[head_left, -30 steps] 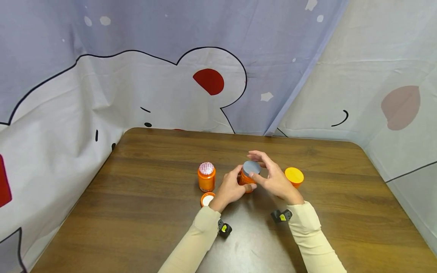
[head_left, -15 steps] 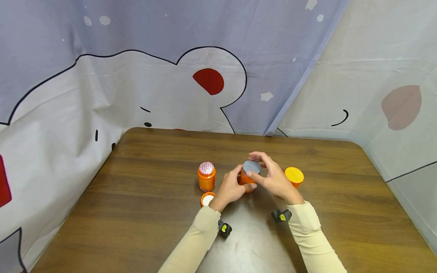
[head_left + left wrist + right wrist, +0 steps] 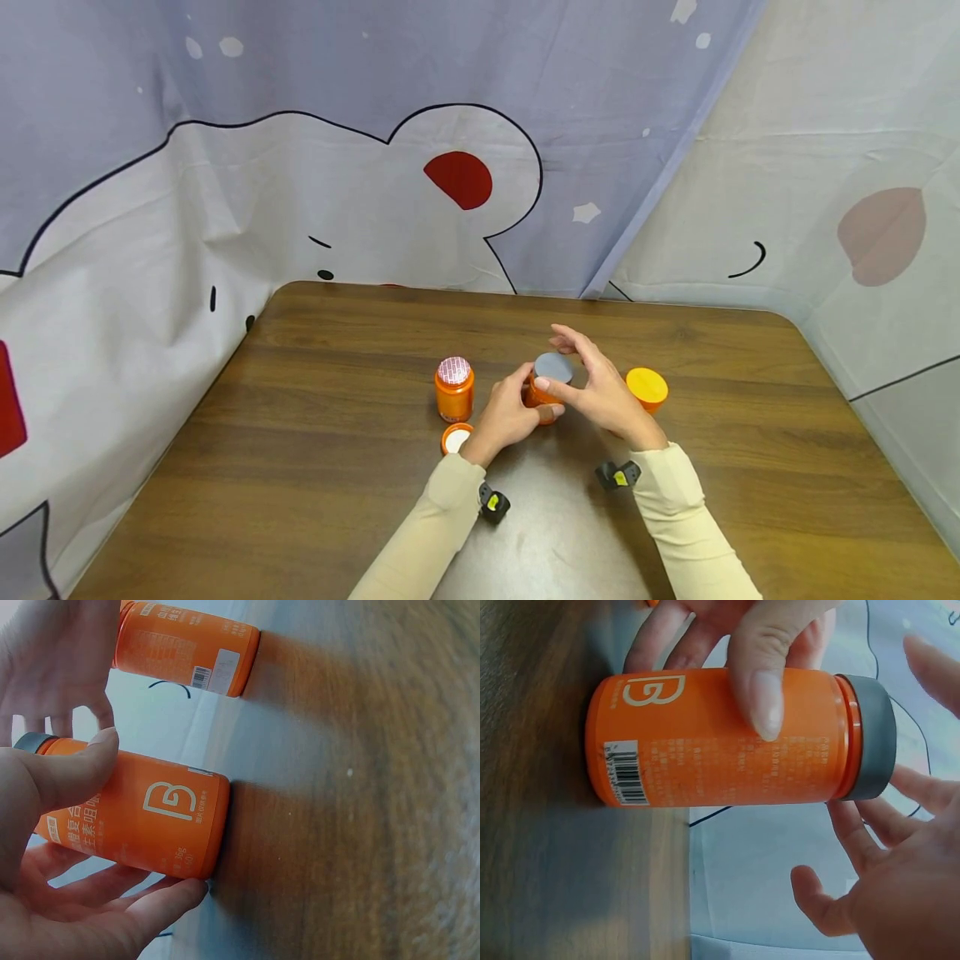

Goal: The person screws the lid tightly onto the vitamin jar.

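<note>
In the head view my left hand (image 3: 510,412) grips an upright orange bottle (image 3: 542,397) with a grey lid (image 3: 553,367). The left wrist view shows its thumb and fingers on either side of the bottle (image 3: 172,810), whose base meets the table. My right hand (image 3: 603,402) is spread around the lid from the right. From the right wrist, the lid (image 3: 876,737) sits on the bottle; the right thumb stands apart from it while fingers of the right hand (image 3: 911,889) reach behind its edge. Whether those fingers touch it, I cannot tell.
Left of the hands stands an orange bottle (image 3: 454,400) with a printed seal on top. An orange-rimmed cap (image 3: 456,439) with a white inside lies by the left wrist. A yellow-topped orange bottle (image 3: 647,386) stands behind the right wrist. A patterned cloth hangs behind the table (image 3: 337,375).
The right hand's fingers have spread and moved back from the grey lid, and its thumb has shifted slightly left across the lid's front. The left hand and the bottle have stayed in place.
</note>
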